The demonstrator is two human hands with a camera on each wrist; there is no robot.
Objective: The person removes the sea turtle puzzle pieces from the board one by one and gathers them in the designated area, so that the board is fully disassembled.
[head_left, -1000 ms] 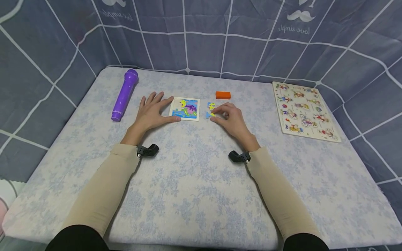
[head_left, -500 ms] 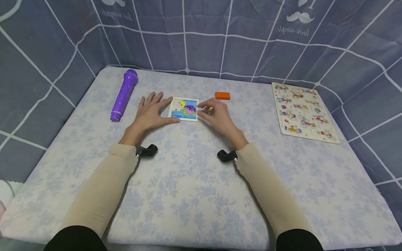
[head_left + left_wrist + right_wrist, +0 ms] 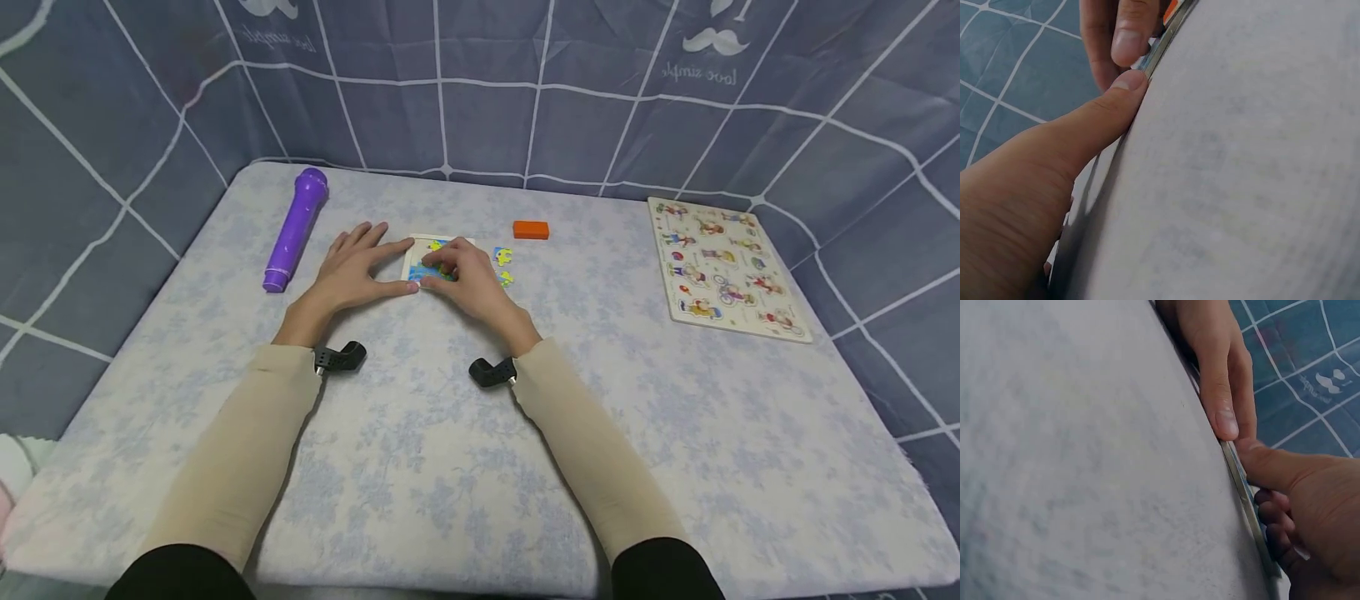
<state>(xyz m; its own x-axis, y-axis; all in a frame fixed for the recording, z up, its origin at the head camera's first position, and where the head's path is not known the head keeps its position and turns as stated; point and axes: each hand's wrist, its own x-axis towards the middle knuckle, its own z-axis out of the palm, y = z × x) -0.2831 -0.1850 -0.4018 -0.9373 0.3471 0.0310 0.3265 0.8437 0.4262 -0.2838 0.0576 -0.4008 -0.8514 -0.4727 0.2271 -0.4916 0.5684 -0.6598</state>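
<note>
While left hand, spread, touches puzzle, right hand curled over it, grip unclear

Your head camera looks forward and down at the worktop; both wrist cameras skim it closely, sharing your fingers, toward twelve o'clock in the left, three in the right.

The puzzle, pale-framed with a blue and yellow picture, lies flat on the worktop, partly covered. Just beside its right edge, apart from it, lie a yellow-and-blue piece and, nearer, a partly hidden yellowish one.
</note>
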